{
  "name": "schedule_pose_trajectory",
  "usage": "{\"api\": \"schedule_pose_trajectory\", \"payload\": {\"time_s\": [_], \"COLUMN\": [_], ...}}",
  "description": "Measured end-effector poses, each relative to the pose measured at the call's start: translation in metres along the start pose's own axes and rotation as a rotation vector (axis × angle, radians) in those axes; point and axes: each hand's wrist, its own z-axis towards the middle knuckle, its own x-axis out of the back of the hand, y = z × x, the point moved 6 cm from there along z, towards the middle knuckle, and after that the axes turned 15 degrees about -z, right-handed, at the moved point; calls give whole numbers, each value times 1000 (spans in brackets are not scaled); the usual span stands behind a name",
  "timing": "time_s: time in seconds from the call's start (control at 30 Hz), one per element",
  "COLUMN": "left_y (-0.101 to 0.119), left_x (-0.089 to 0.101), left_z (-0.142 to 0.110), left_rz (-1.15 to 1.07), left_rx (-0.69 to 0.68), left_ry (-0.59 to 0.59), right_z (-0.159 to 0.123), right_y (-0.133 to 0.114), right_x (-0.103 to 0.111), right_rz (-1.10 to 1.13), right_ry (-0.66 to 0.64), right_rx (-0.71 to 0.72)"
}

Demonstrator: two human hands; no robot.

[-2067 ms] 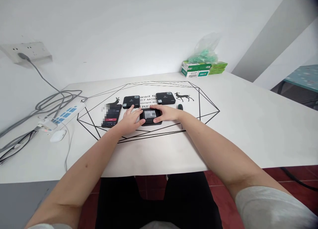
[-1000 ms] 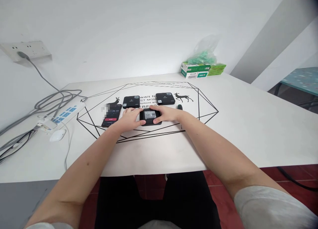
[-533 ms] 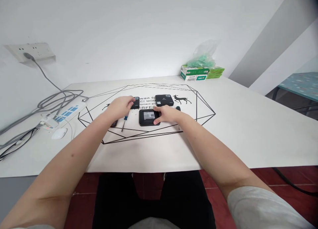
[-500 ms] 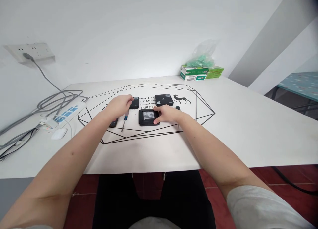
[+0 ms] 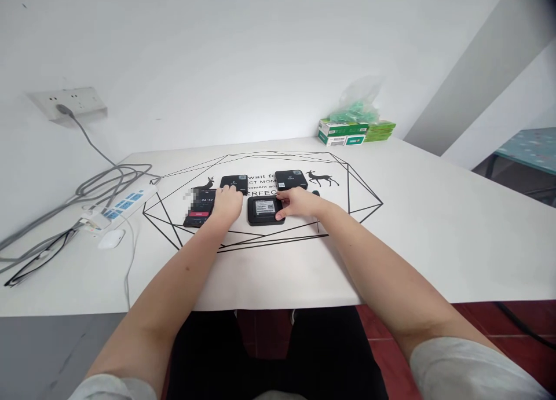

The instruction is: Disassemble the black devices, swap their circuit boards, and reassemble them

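- Right hand (image 5: 299, 203) curls round the right edge of the labelled black box (image 5: 266, 210), fingers on its rim, thumb at the near corner; the box lies flat at bench (image 5: 434, 226) centre.
- Left hand (image 5: 228, 203) rests palm-down at the box's nine o'clock; whether it pinches anything, I cannot tell.
- Phone (image 5: 200, 208) sits further out at nine, with two more black boxes, one at eleven (image 5: 234, 183) and one at one (image 5: 291, 179).
- Best bet, I'd say: keep the box pinned flat and steady, clear of its neighbours.
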Motion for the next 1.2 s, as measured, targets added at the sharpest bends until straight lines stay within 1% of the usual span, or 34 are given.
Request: {"api": "schedule_pose_trajectory", "payload": {"time_s": [0.1, 0.13, 0.17, 0.23, 0.27, 0.3, 0.33, 0.4, 0.47, 0.5, 0.57, 0.6, 0.63, 0.67, 0.7, 0.73, 0.77, 0.8, 0.83, 0.87, 0.9, 0.97, 1.03, 1.07, 1.13, 1.2], "left_y": [-2, -3, -4, -9, -12, -15, -17, -22, -25, -25, -27, -27, -27, -28, -29, -30, -32, -33, -34, -34, -34, -33, -30, -29, -28, -27], "left_x": [1, 1, 1, 2, 2, 3, 3, 5, 6, 7, 8, 9, 10, 12, 14, 16, 19, 21, 23, 24, 24, 23, 21, 21, 20, 19], "left_z": [-2, -3, -4, -6, -8, -8, -9, -9, -9, -9, -9, -10, -10, -10, -11, -11, -12, -12, -13, -14, -14, -15, -16, -17, -17, -17], "left_rz": [-6, -11, -18, -31, -39, -46, -55, -75, -98, -109, -127, -134, -138, -142, -145, -149, -153, -157, -162, -166, -169, -172, -169, -165, -156, -146], "left_rx": [-9, -11, -12, -3, 4, 13, 22, 43, 65, 76, 95, 102, 109, 116, 123, 130, 138, 146, 154, 160, 165, 173, 175, 176, 176, 175], "left_ry": [13, 14, 14, 11, 9, 9, 12, 25, 41, 48, 58, 60, 62, 63, 63, 61, 58, 53, 47, 38, 26, 1, -16, -20, -26, -35], "right_z": [-4, -7, -10, -19, -26, -32, -37, -41, -39, -37, -33, -31, -30, -28, -27, -25, -24, -22, -21, -19, -17, -10, -4, -1, 4, 6], "right_y": [-2, -1, 2, 18, 29, 40, 50, 67, 77, 80, 81, 80, 77, 72, 66, 57, 48, 38, 29, 20, 12, -4, -16, -20, -25, -28], "right_x": [5, 11, 18, 37, 45, 50, 53, 47, 33, 27, 21, 20, 21, 24, 27, 31, 34, 36, 36, 34, 29, 15, 0, -7, -16, -19], "right_rz": [-20, -45, -82, -200, -249, -277, -291, -248, -131, -84, -34, -1, 79, 219, 412, 652, 895, 1086, 1217, 1303, 1343, 1312, 1204, 1122, 879, 633], "right_ry": [14, 41, 86, 189, 222, 231, 223, 138, 23, -2, -19, -3, 39, 103, 186, 288, 369, 431, 489, 539, 562, 560, 521, 493, 445, 411], "right_rx": [18, -1, -50, -252, -396, -508, -588, -670, -651, -637, -613, -599, -575, -534, -474, -397, -306, -224, -171, -139, -125, -105, -84, -87, -120, -143]}}
